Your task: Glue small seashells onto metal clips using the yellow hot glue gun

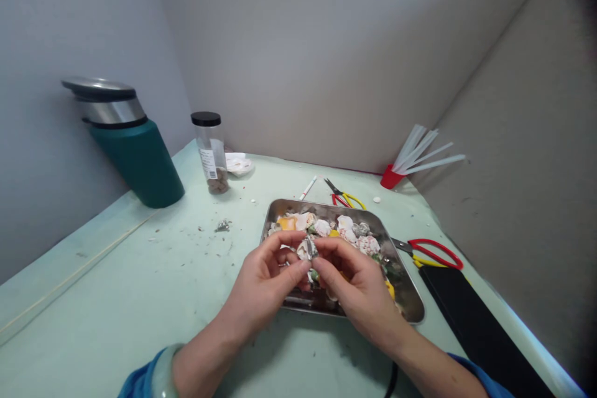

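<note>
**Two bare hands held a small shell-like piece over a metal tray**

The left hand (265,277) and the right hand (361,283) met near the middle of the view, each pinching the small whitish-grey piece (306,250) between thumb and fingers. It was held up over the metal tray (411,305), which contained a heap of shells (345,224), mostly white, pink and yellow. The tray sat on a pale green tabletop (153,298).

Beyond its far edge lay a white pen (308,188) and a pair of pliers (342,195) with red and yellow handles. Larger cutters (413,249) lay at the tray's right side, near a black flat slab (476,323). Farther back, a red cup (392,178) held translucent sticks (420,149); to the left stood a clear jar (212,155) and a teal bottle (140,161).
</note>
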A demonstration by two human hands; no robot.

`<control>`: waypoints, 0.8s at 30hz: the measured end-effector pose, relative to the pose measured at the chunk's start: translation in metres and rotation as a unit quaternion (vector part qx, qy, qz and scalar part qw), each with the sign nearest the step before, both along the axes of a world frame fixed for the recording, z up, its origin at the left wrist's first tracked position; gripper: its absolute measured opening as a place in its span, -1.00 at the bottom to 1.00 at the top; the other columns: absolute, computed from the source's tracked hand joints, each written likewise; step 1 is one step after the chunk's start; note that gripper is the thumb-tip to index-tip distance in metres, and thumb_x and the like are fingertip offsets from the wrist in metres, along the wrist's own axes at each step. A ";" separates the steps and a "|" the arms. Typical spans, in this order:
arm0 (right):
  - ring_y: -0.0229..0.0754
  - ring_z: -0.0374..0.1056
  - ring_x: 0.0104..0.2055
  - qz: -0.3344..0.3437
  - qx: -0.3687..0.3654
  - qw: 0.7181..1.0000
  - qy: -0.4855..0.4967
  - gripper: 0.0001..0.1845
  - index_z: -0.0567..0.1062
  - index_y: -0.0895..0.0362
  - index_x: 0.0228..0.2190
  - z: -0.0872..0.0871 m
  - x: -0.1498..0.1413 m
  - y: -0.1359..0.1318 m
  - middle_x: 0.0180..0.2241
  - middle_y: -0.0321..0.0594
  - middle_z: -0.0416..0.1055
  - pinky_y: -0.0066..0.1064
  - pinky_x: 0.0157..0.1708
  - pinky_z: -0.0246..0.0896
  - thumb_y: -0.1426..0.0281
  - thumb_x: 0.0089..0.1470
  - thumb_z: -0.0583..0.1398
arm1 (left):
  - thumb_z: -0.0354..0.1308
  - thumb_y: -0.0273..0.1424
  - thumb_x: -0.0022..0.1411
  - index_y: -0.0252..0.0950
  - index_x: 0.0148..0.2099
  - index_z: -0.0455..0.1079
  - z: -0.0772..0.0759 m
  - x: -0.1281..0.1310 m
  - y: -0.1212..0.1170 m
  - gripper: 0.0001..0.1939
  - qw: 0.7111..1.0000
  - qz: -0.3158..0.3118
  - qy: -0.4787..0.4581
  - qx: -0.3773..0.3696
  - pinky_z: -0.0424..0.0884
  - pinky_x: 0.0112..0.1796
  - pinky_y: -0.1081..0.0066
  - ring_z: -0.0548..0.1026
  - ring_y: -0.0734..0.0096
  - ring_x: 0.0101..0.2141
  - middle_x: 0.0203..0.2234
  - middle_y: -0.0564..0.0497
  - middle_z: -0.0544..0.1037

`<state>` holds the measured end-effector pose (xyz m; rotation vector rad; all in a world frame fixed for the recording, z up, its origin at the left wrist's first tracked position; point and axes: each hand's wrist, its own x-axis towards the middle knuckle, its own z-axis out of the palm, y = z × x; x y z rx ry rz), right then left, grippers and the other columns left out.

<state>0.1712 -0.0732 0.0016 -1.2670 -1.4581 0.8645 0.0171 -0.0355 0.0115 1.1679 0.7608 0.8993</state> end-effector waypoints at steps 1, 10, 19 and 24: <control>-0.32 0.21 -0.49 -0.003 0.001 1.000 -0.001 -0.83 0.44 0.09 -0.21 0.000 0.000 0.000 -0.43 -0.31 0.36 -0.49 -0.51 0.14 0.31 0.16 0.15 | 0.26 -0.34 0.06 -0.34 -0.06 0.29 0.000 -0.001 0.000 -0.60 1.000 -0.005 -0.002 -0.001 0.39 -0.41 0.45 0.45 0.47 -0.52 -0.58 0.14 0.40; -0.29 0.25 -0.48 -0.009 0.016 0.999 -0.028 -0.84 0.46 0.09 -0.23 0.000 0.001 0.000 -0.44 -0.30 0.37 -0.47 -0.50 0.16 0.32 0.15 0.15 | 0.23 -0.32 0.11 -0.31 -0.06 0.32 0.000 -0.002 0.000 -0.65 1.000 -0.010 -0.002 0.017 0.39 -0.41 0.45 0.45 0.47 -0.52 -0.56 0.12 0.42; -0.24 0.33 -0.39 -0.009 0.042 0.997 -0.066 -0.89 0.45 0.08 -0.27 -0.001 0.001 0.000 -0.40 -0.28 0.41 -0.45 -0.43 0.20 0.36 0.17 0.13 | 0.23 -0.31 0.10 -0.31 -0.10 0.35 -0.001 -0.002 0.000 -0.68 1.000 -0.005 0.005 0.012 0.39 -0.41 0.44 0.46 0.45 -0.51 -0.59 0.11 0.43; -0.26 0.31 -0.40 -0.004 0.056 0.995 -0.086 -0.91 0.44 0.08 -0.30 0.000 0.001 0.000 -0.41 -0.30 0.40 -0.46 -0.42 0.18 0.37 0.17 0.13 | 0.25 -0.31 0.08 -0.31 -0.13 0.35 -0.001 -0.001 0.000 -0.69 1.000 0.002 0.005 0.008 0.41 -0.42 0.44 0.45 0.47 -0.52 -0.58 0.12 0.44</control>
